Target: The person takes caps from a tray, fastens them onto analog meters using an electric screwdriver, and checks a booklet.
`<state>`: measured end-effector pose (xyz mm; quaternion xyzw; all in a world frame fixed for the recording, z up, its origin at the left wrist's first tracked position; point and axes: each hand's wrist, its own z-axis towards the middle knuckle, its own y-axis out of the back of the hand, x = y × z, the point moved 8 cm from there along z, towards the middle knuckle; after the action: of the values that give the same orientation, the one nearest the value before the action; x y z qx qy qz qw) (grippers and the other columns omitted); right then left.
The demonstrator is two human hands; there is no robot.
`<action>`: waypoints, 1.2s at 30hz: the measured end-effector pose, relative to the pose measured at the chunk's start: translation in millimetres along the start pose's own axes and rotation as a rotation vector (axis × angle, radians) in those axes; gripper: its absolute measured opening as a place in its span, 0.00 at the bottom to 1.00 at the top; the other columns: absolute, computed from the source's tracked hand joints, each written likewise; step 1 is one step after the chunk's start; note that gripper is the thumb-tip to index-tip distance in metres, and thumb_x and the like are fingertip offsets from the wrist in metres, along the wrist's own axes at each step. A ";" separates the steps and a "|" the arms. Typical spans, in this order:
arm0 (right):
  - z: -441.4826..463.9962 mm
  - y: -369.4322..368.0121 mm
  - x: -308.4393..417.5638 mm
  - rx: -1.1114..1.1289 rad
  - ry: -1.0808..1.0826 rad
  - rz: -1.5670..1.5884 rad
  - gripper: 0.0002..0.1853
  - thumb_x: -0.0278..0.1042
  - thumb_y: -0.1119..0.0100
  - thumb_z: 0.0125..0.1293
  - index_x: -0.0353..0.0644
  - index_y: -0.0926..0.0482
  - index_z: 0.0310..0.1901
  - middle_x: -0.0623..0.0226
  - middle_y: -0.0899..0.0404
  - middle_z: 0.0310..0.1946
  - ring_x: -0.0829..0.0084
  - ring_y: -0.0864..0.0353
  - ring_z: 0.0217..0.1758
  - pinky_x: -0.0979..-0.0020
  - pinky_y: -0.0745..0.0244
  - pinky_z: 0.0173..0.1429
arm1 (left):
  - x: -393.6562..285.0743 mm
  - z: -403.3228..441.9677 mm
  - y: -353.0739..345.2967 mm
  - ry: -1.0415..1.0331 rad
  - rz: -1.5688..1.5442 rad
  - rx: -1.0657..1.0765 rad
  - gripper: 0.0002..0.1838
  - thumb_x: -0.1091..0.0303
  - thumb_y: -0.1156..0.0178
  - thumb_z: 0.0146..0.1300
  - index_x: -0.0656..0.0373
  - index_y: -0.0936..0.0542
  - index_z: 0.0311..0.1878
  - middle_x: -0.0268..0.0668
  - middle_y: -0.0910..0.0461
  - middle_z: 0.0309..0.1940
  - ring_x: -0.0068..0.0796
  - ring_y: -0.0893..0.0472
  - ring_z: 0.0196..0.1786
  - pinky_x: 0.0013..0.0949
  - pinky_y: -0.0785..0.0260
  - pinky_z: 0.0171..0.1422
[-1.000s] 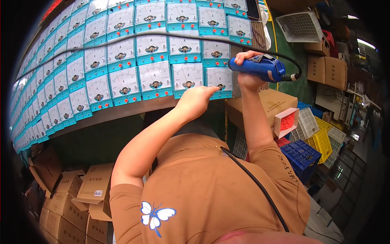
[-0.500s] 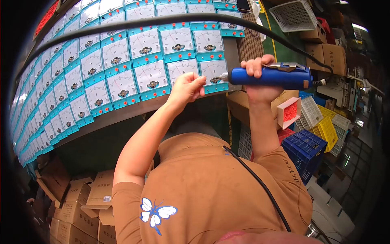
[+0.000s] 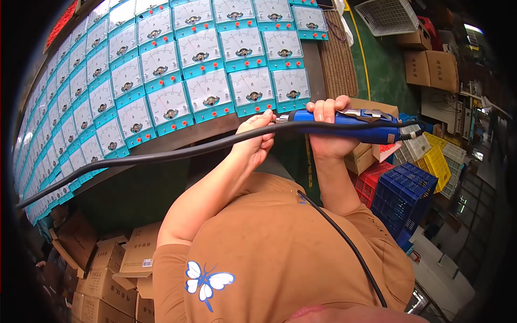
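Note:
My right hand [image 3: 331,146] is wrapped round a blue electric screwdriver [image 3: 371,134], held level with its metal nose pointing left. My left hand [image 3: 254,141] is closed in a pinch right at that nose. Whatever lies between its fingertips is too small or hidden to make out. Just beyond both hands, rows of ammeters [image 3: 251,86] with white dials and turquoise bases cover the table, most showing red terminals. The screwdriver's thick black cable [image 3: 177,155] runs from its rear end, passes in front of the tool and left hand, and crosses to the far left.
The table edge [image 3: 212,125] lies just ahead of my body. A brown ribbed mat [image 3: 338,67] sits right of the ammeters. On the right are a blue crate [image 3: 404,196], a yellow crate [image 3: 435,164] and cartons [image 3: 431,70]. More cardboard boxes [image 3: 107,280] stand lower left.
The black cable has swung down from across the ammeters to in front of my hands. The screwdriver has shifted left and down, and its nose now meets my left fingertips. The view has shifted slightly.

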<state>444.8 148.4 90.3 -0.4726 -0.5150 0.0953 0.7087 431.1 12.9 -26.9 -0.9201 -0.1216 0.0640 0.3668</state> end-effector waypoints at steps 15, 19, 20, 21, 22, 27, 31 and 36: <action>-3.0 9.8 15.3 0.081 0.043 -0.071 0.24 0.56 0.58 0.64 0.41 0.25 0.41 0.65 0.28 0.23 0.68 0.28 0.34 0.61 0.37 0.53 | -16.4 0.2 9.4 -0.055 0.504 0.103 0.15 0.62 0.50 0.71 0.63 0.25 0.52 0.29 0.25 0.28 0.10 0.37 0.19 0.16 0.46 0.21; 0.3 30.6 34.7 0.032 0.246 -0.336 0.30 0.64 0.58 0.62 0.39 0.25 0.40 0.62 0.26 0.22 0.66 0.28 0.31 0.63 0.37 0.52 | -18.1 -2.6 37.8 0.003 0.511 0.061 0.12 0.65 0.50 0.69 0.61 0.24 0.49 0.28 0.27 0.26 0.12 0.36 0.20 0.17 0.48 0.21; 1.4 33.3 34.9 0.049 0.264 -0.359 0.32 0.66 0.58 0.62 0.39 0.25 0.40 0.61 0.25 0.22 0.66 0.27 0.30 0.64 0.37 0.51 | -16.8 -5.0 39.2 0.006 0.524 0.054 0.11 0.66 0.50 0.69 0.61 0.24 0.47 0.28 0.27 0.26 0.12 0.36 0.19 0.18 0.48 0.20; 0.9 34.2 34.3 0.053 0.269 -0.365 0.32 0.67 0.58 0.61 0.39 0.25 0.40 0.61 0.25 0.22 0.66 0.27 0.30 0.64 0.37 0.50 | -15.7 -8.4 39.8 0.009 0.538 0.046 0.10 0.67 0.50 0.68 0.61 0.24 0.46 0.29 0.27 0.26 0.13 0.36 0.19 0.18 0.49 0.20; 0.6 32.1 31.6 0.055 0.273 -0.370 0.33 0.67 0.59 0.61 0.39 0.25 0.40 0.60 0.25 0.22 0.66 0.27 0.30 0.64 0.37 0.50 | -15.0 -11.6 39.8 0.012 0.552 0.038 0.09 0.67 0.50 0.68 0.61 0.24 0.44 0.29 0.27 0.25 0.14 0.36 0.19 0.18 0.50 0.19; 2.0 47.6 23.4 0.008 0.247 -0.322 0.34 0.69 0.57 0.59 0.39 0.25 0.40 0.60 0.25 0.22 0.66 0.27 0.29 0.65 0.36 0.48 | -10.8 -15.0 41.2 0.037 0.552 0.060 0.09 0.67 0.52 0.69 0.61 0.25 0.42 0.31 0.26 0.25 0.14 0.36 0.18 0.19 0.50 0.19; 4.2 64.1 19.0 -0.067 0.261 -0.354 0.37 0.74 0.60 0.58 0.37 0.28 0.37 0.58 0.27 0.21 0.65 0.26 0.27 0.66 0.32 0.40 | -6.2 -18.1 38.8 0.048 0.533 0.067 0.10 0.66 0.52 0.70 0.61 0.25 0.41 0.31 0.25 0.24 0.14 0.36 0.18 0.18 0.49 0.20; 3.3 61.8 8.6 0.026 0.274 -0.298 0.35 0.71 0.61 0.61 0.38 0.29 0.34 0.57 0.26 0.22 0.65 0.26 0.27 0.66 0.31 0.38 | -1.7 -16.9 39.1 0.088 0.553 0.099 0.09 0.65 0.47 0.69 0.60 0.24 0.40 0.30 0.26 0.22 0.13 0.36 0.17 0.18 0.51 0.19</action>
<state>467.7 188.7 48.4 -0.3907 -0.4766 -0.0692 0.7845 439.9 -26.1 -41.7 -0.9012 0.1531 0.1275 0.3848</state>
